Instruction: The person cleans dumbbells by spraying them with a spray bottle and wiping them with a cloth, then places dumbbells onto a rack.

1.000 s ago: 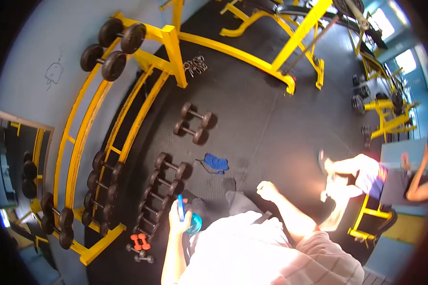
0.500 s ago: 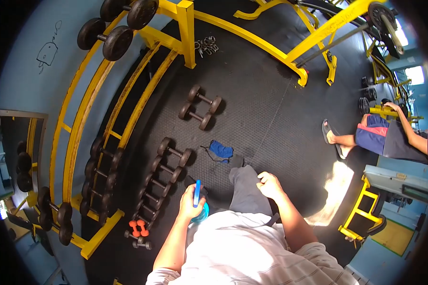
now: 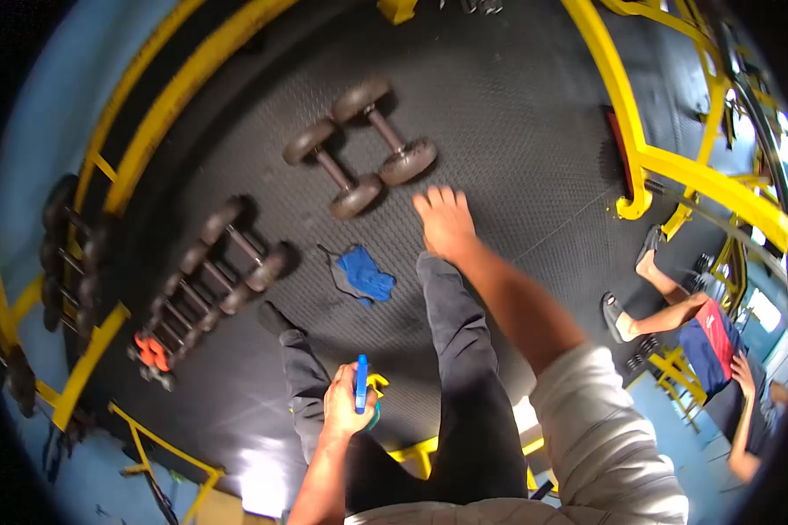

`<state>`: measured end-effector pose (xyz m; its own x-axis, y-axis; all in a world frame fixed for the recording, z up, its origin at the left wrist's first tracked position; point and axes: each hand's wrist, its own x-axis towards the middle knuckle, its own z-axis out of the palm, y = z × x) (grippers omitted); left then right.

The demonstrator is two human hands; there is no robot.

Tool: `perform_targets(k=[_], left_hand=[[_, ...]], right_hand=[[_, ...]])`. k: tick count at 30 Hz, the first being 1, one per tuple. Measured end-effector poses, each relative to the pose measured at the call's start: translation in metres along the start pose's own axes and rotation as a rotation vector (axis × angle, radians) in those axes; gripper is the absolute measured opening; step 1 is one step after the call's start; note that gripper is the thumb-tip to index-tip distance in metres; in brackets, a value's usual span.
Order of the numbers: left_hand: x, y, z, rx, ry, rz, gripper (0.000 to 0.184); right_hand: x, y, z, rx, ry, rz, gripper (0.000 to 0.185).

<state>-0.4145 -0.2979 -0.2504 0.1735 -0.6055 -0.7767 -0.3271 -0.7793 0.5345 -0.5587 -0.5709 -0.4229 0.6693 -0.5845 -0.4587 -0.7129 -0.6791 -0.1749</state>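
Observation:
My left hand (image 3: 350,404) is closed round what looks like a spray bottle (image 3: 362,385), with a long blue top and a teal body mostly hidden below my fingers. My right hand (image 3: 446,223) reaches forward over the floor, fingers stretched out and holding nothing. Just beyond its fingertips lies a dark dumbbell (image 3: 385,131), apart from the hand as far as I can see. A second dumbbell (image 3: 334,170) rests beside that one. Between my legs and the dumbbells, a crumpled blue cloth item (image 3: 364,273) with a dark cord lies on the black mat.
A row of dumbbells (image 3: 210,284) runs along the left floor, ending at a small orange pair (image 3: 151,353). Behind it stands a yellow rack (image 3: 162,105). A yellow machine frame (image 3: 626,96) curves down at the right, near a seated person's sandalled foot (image 3: 619,317).
My right hand has moved from beside my leg forward toward the dumbbell pair, and its fingers have straightened. The view is lower and closer to the floor. My left hand keeps the bottle.

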Motion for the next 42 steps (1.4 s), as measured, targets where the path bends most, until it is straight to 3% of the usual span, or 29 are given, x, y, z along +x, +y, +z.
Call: perform_targets(k=[6,10,17,18,19,21,22,27,29,32,33,35,37,40,42], left_hand=[[0.028,-0.001,0.077,-0.228,-0.083,-0.034,0.042],[0.039,-0.008,0.086,-0.315,-0.067,-0.032,0.04],[0.042,-0.044,0.078,-0.229,0.001,-0.146,0.043],[0.039,-0.048,0.081,-0.241,0.008,-0.15,0.043],[0.036,-0.053,0.083,-0.252,0.025,-0.157,0.043],[0.024,-0.052,0.077,-0.313,0.07,-0.117,0.043],[0.013,-0.05,0.074,-0.392,0.065,-0.149,0.043],[-0.034,-0.046,0.04,-0.505,0.096,-0.107,0.044],[-0.05,-0.052,0.03,-0.504,0.168,-0.059,0.044],[-0.079,-0.058,0.009,-0.55,0.271,-0.067,0.042],[-0.087,-0.066,0.006,-0.567,0.269,-0.081,0.042],[-0.098,-0.076,-0.004,-0.699,0.258,-0.133,0.041],[-0.101,-0.085,-0.012,-0.64,0.36,-0.018,0.041],[-0.1,-0.089,-0.025,-0.706,0.268,-0.126,0.041],[-0.098,-0.091,-0.033,-0.68,0.353,-0.01,0.041]], right_hand=[[0.104,0.039,0.047,-0.343,-0.116,-0.199,0.036],[0.13,0.038,0.061,-0.394,-0.173,-0.239,0.026],[0.15,0.039,0.066,-0.36,-0.302,-0.333,0.034],[0.149,0.041,0.067,-0.335,-0.272,-0.32,0.022],[0.148,0.04,0.063,-0.346,-0.268,-0.338,0.022],[0.137,0.034,0.051,-0.285,-0.202,-0.286,0.028],[0.135,0.033,0.039,-0.238,-0.269,-0.252,0.049],[0.115,0.022,-0.029,-0.168,-0.389,-0.228,0.042],[0.106,0.016,-0.043,-0.106,-0.574,-0.2,0.038],[0.04,0.002,-0.058,-0.013,-0.654,-0.16,0.045],[0.009,-0.003,-0.063,0.005,-0.648,-0.146,0.04],[-0.051,-0.026,-0.074,0.105,-0.704,0.038,0.039],[-0.1,-0.064,-0.087,0.29,-0.662,0.174,0.04],[-0.149,-0.099,-0.083,0.445,-0.721,0.341,0.043],[-0.173,-0.118,-0.064,0.644,-0.739,0.491,0.049]])
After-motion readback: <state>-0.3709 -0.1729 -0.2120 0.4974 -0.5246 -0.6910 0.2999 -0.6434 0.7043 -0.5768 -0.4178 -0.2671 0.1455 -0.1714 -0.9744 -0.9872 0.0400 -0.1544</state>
